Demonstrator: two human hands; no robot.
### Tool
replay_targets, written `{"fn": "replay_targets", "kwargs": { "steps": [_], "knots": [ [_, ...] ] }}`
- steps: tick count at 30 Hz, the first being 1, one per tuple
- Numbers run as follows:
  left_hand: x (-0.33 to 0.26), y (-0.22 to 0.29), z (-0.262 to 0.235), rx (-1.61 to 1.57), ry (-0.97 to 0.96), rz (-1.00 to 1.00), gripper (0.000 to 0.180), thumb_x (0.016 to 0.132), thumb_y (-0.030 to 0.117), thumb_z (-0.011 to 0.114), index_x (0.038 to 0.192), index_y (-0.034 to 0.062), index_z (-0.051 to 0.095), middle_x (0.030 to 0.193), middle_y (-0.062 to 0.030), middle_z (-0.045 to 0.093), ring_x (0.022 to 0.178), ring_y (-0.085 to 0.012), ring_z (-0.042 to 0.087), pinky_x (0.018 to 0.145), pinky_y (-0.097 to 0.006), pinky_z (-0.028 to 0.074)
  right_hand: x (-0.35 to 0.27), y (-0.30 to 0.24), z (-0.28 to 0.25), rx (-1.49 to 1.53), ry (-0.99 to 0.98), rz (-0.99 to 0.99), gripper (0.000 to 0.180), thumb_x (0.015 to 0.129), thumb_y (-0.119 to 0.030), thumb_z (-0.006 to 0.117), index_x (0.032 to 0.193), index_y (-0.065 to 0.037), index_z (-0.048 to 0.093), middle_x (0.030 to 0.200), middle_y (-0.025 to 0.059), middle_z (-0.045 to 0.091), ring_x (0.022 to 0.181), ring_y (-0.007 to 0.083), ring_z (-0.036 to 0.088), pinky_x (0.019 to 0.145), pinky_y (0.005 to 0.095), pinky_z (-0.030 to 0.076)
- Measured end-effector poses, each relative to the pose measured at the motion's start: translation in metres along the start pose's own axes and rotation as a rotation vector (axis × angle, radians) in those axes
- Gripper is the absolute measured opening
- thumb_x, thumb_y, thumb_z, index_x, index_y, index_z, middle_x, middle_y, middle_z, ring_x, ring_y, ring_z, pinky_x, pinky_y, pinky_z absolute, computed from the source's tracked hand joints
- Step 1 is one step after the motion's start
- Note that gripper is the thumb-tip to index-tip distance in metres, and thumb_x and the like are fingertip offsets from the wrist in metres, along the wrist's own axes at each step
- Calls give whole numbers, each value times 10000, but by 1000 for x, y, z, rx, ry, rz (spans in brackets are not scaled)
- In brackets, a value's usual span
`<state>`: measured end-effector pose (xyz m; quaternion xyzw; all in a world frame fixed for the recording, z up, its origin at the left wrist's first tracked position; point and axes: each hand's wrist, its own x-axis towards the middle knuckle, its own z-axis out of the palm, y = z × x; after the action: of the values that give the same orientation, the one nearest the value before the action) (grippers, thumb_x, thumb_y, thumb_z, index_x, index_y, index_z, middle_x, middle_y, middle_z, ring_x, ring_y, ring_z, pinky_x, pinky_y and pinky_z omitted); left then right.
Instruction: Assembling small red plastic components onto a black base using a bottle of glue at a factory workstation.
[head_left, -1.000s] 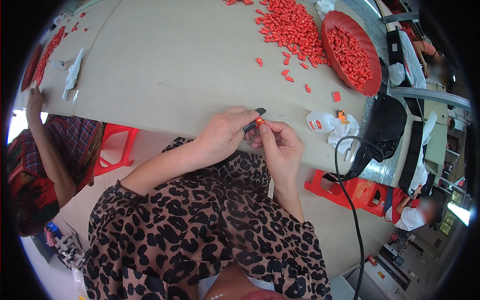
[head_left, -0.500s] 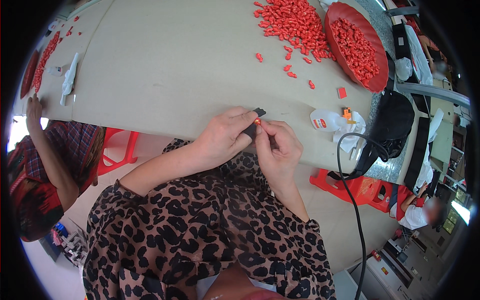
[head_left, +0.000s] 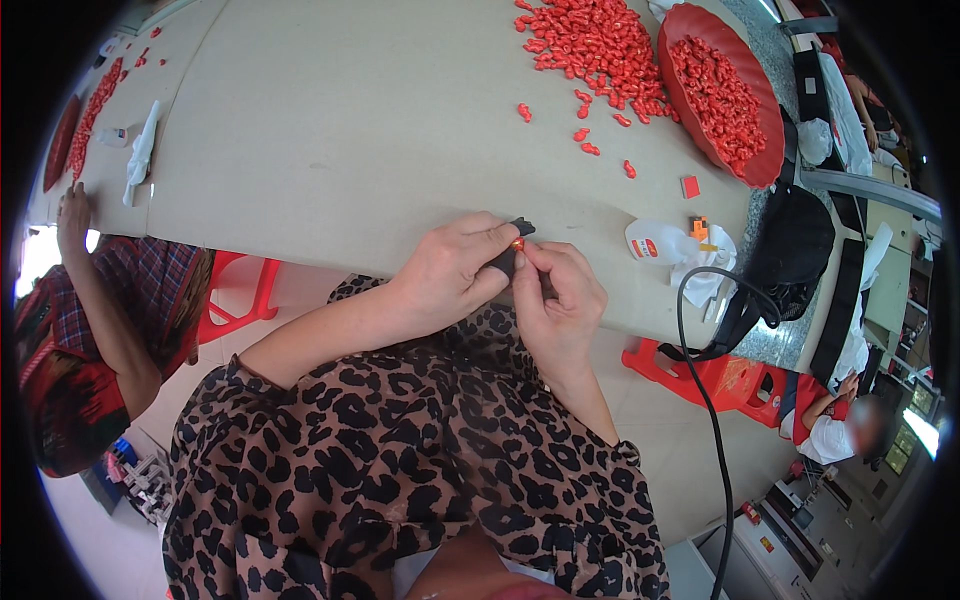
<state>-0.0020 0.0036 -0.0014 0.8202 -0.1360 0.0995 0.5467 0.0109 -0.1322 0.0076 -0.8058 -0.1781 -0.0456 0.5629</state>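
My left hand is closed, its thumb and fingers pinching a dark piece of cloth at the table's near edge. A small shiny red piece shows between the fingertips of both hands, against the dark cloth. From the other side my right hand meets it, thumb and forefinger pinched together at the red piece. The fingers cover most of this piece. Beyond my hands, a heap of small red knobbly pieces lies on the table, several loose ones nearer me.
A red scalloped bowl full of red pieces stands far right. Nearer are a white plastic bottle, an orange tool, white tissue and a black bag. A black cable hangs at right. Another person sits at left.
The view has shifted slightly, so the table things sit a little further right. Both hands keep nearly the same grip and place.
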Motion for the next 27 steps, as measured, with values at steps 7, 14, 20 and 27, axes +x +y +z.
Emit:
{"fn": "replay_targets", "kwargs": {
  "steps": [7,14,20,27],
  "knots": [
    [0,0,1,-10,19,5,284,652,-14,522,932,-58,511,750,-146,535,672,-270,533,573,-312,439,-1,2,1,19,7,7,93,702,61,552,791,37,553,733,123,558,592,160,546,515,235,441],
    [1,4,2,-80,51,-97,224,726,-8,507,949,-1,529,730,-121,528,649,-234,532,567,-291,434,0,-12,3,407,91,334,69,768,24,528,830,44,553,746,94,560,596,109,562,524,200,472],
    [1,3,1,-167,18,-125,229,729,-36,486,950,8,533,719,-112,518,632,-210,516,562,-276,415,-3,-9,-1,402,57,302,72,783,15,519,846,43,540,778,72,539,605,98,553,535,197,473],
    [0,0,-3,-222,-52,-179,217,704,-13,497,914,13,546,685,-104,511,630,-201,506,571,-268,409,-6,0,1,137,77,48,82,738,35,552,819,20,549,747,103,538,575,134,562,496,219,461]
  ]
}}
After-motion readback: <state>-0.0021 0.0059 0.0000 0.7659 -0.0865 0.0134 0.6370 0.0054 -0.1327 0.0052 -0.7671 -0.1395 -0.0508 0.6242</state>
